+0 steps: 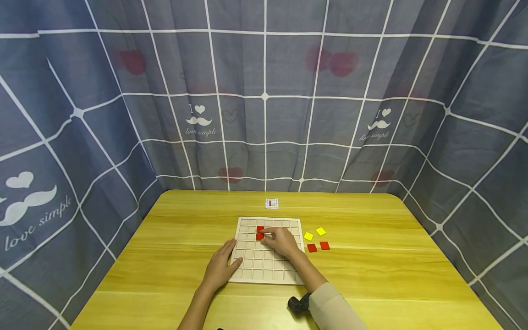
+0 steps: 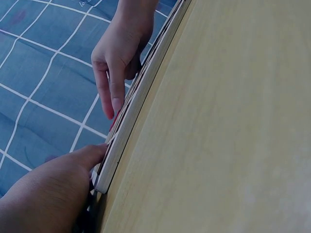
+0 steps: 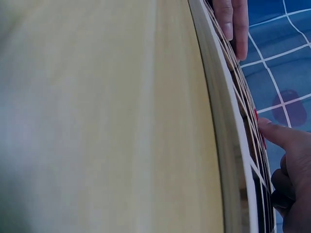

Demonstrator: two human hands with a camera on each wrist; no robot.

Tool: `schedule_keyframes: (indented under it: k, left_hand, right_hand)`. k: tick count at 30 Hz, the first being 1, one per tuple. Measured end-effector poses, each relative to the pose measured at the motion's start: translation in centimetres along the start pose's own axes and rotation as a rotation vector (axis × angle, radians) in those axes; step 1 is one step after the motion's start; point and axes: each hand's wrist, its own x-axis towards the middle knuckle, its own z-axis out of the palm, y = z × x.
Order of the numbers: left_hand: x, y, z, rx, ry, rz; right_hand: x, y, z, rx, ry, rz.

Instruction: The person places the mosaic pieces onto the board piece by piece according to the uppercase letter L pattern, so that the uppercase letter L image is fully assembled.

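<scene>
A pale wooden grid board [image 1: 264, 275] lies on the table. Two red square tiles sit in neighbouring cells of it, an upper red tile [image 1: 260, 228] and a lower red tile [image 1: 259, 237]. My right hand [image 1: 282, 241] reaches over the board, its fingertips touching the red tiles, and partly covers them. In the right wrist view one extended finger [image 3: 274, 132] meets a sliver of red at the board's surface. My left hand [image 1: 220, 266] rests along the board's left edge, thumb on top; its other fingers are largely hidden in the left wrist view.
Right of the board lie two yellow tiles [image 1: 308, 236] and two loose red tiles [image 1: 311, 248]. Behind it is a small card with a printed grid [image 1: 272, 203]. A black device [image 1: 298, 306] is at my right wrist. A grey checked curtain [image 1: 243, 119] surrounds the wooden table [image 1: 371, 275].
</scene>
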Motion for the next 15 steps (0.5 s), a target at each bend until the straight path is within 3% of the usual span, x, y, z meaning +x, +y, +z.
schedule_keyframes:
  k: [7,15]
  left_hand:
    - [0.0,0.0,0.1,-0.004,0.004,0.009]
    - [0.0,-0.1,0.0,0.005,0.001,0.009]
  right_hand:
    - [-1.1,0.5,-1.1,0.098,0.018,0.013]
    - [-3.1,1.1,-4.4,0.181,0.084,0.035]
